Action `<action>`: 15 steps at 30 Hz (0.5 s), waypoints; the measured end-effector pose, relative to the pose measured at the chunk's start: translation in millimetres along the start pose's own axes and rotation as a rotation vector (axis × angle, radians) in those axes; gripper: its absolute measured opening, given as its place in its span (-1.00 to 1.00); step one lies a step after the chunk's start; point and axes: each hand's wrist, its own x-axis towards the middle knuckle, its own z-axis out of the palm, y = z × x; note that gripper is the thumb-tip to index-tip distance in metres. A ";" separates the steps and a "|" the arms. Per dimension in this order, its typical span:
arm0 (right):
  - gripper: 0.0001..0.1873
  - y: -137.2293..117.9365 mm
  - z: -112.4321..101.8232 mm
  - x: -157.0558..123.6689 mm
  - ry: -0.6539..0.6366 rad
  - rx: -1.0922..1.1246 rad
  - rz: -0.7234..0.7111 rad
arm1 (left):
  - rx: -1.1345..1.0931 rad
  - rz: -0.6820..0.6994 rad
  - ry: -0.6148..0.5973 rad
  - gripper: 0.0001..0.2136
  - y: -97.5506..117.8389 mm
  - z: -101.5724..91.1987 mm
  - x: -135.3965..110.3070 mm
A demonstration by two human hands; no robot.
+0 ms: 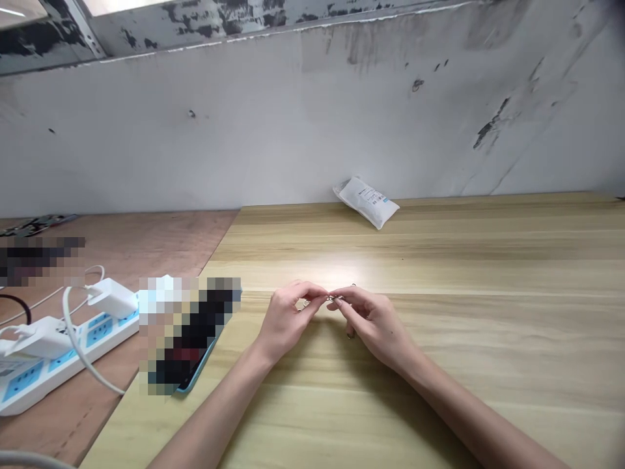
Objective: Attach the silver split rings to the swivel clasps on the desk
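Note:
My left hand (293, 315) is closed in a pinch, thumb against index finger, on small linked metal rings (331, 298). One ring shows between its curled fingers. Facing it, with fingertips almost meeting, my right hand (375, 319) pinches the other end of the same metal piece. Bits of ring also peek out above and below the right fingers. Most of the metal is covered by the fingers, so its full shape cannot be made out. Both hands are held just over the wooden tabletop (469, 312).
Left of my hands lies a phone (208, 355) with a blue edge, largely pixelated. A white power strip (78, 355) with plugged-in chargers and cables is on the reddish-brown surface further left. A white plastic packet (370, 200) rests at the back near the wall (273, 130).

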 end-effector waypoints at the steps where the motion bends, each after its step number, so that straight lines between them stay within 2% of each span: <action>1: -0.79 0.6 0.1 0.4 0.014 0.022 0.015 | 0.000 0.006 -0.008 -0.89 0.1 0.7 -0.5; 10: -0.79 6.8 4.3 0.8 0.043 0.040 -0.012 | 0.009 0.036 0.093 -0.90 3.6 7.2 -3.2; 15: -0.79 3.4 4.0 1.5 0.035 0.007 -0.021 | 0.004 0.041 0.079 -0.88 3.6 9.2 -3.4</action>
